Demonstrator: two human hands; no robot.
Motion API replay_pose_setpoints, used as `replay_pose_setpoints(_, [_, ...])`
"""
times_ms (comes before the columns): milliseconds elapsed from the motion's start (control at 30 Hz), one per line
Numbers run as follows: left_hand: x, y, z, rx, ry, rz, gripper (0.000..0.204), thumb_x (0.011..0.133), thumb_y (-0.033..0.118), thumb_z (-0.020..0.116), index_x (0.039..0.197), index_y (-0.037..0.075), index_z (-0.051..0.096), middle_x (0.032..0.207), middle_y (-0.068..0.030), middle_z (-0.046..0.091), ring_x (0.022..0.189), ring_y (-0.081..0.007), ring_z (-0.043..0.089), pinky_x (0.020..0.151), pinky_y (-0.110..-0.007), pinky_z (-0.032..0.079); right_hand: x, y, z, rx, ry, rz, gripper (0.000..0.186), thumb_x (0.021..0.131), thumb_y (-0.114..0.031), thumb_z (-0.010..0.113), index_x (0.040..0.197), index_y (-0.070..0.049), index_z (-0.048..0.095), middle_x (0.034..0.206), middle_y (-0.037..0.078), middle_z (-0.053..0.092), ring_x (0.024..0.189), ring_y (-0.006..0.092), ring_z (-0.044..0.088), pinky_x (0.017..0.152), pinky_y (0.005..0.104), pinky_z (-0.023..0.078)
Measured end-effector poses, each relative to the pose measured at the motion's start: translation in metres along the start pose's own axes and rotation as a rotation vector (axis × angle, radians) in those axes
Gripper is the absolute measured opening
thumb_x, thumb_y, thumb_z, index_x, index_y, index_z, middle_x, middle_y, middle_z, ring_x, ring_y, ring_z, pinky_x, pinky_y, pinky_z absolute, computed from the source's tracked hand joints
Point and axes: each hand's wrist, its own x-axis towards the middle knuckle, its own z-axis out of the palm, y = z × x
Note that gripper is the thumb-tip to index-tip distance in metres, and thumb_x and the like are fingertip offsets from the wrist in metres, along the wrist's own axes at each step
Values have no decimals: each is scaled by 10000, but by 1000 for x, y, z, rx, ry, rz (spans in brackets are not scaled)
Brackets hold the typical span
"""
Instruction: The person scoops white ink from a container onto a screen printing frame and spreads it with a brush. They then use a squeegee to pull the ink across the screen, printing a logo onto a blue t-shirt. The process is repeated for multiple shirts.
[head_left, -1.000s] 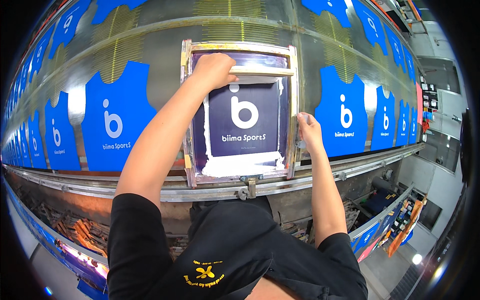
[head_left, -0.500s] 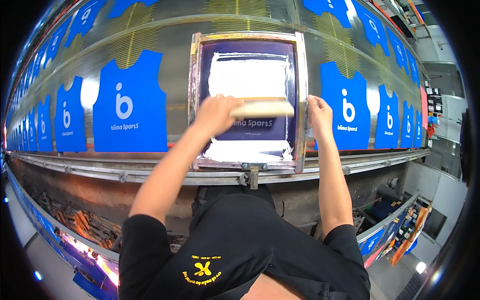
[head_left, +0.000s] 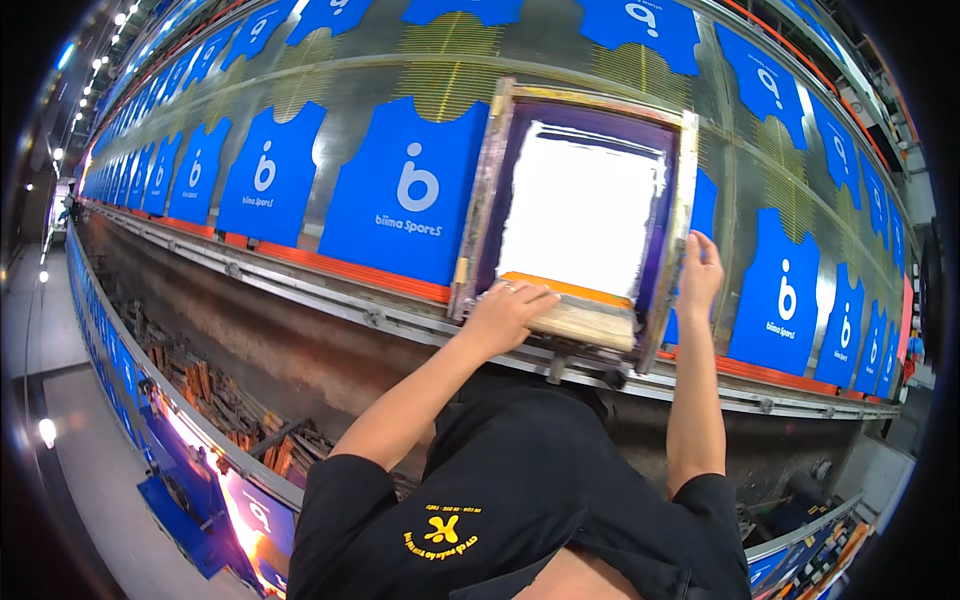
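A screen-printing frame (head_left: 597, 97) with a purple mesh border is over the long table, overlapping the blue shirt panel (head_left: 395, 180) on its left. White ink (head_left: 583, 205) spreads across its middle. At the near end of the mesh my left hand (head_left: 505, 318) is closed on a squeegee (head_left: 590, 318), which has a pale wooden handle and an orange blade. The blade lies along the ink's near edge. My right hand (head_left: 700, 270) is closed on the frame's right side rail, its fingertips partly hidden. Part of another blue panel (head_left: 704, 205) shows beyond that rail.
Blue shirt panels with white prints, such as one at right (head_left: 775, 290), lie in rows along the table. A metal rail (head_left: 375, 318) runs along its near edge. Below it at left, wooden pieces (head_left: 240, 415) lie on a lower level.
The squeegee has come from mid-mesh to the near end, and white ink now covers the design that showed. The frame now sits at an angle over different panels; the whole view has turned.
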Motion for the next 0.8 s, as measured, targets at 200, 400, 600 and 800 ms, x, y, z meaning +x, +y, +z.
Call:
replay_pose_setpoints(200, [-68,-136,-103,38,-44,-22,531,745,70,825,1272,114,772,1273,-83,768,1191,-314,700,1011,-459,565,-89,-3,188,-158,68,-139,332,1047,-305,685,1156,1,751,1027,157,762,916,232,698,861,402,555])
replay_pose_setpoints(400, [-98,-190,-143,54,-178,-115,659,719,38,810,1362,165,735,1385,-51,716,1263,-308,644,1047,-459,493,-123,-4,265,12,105,79,180,1063,-223,722,1114,-53,750,692,-93,540,603,16,421,527,260,345])
replay_pose_setpoints(600, [-112,-226,-177,16,-184,-27,592,756,-29,705,1329,111,738,1326,-77,754,1204,-335,695,980,-469,545,-138,-14,303,-196,76,111,245,996,-313,749,1159,-129,743,688,17,651,616,126,580,608,350,473])
replay_pose_setpoints(800, [-37,-258,-205,52,-157,-4,450,825,50,727,1265,128,777,1200,-116,795,1061,-363,726,932,-463,581,-142,-13,304,-291,70,149,283,971,-342,763,1185,-159,732,699,39,649,629,174,598,627,385,487])
